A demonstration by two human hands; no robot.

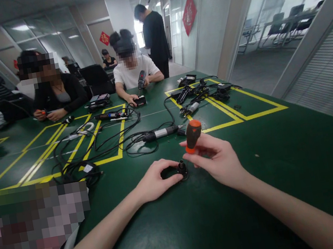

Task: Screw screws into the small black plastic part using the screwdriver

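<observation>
My left hand (160,180) pinches a small round black part (182,170) between thumb and fingers, keeping it upright on the green table. A short metallic tube-like piece sticks up from the part's top. Just to the right, my right hand (215,156) is closed on a screwdriver (193,136) with a stubby black and orange handle. The handle points up and leans slightly right. Its shaft and tip are hidden by my fingers, so I cannot tell whether it touches the part.
Beyond my hands lies a grey and black corded rotary tool (163,132). Black cables and chargers (202,91) pile up at the back right, more cables (88,168) at the left. Yellow tape (267,111) marks the green table (291,171). Across it, a person holds a power drill (141,79).
</observation>
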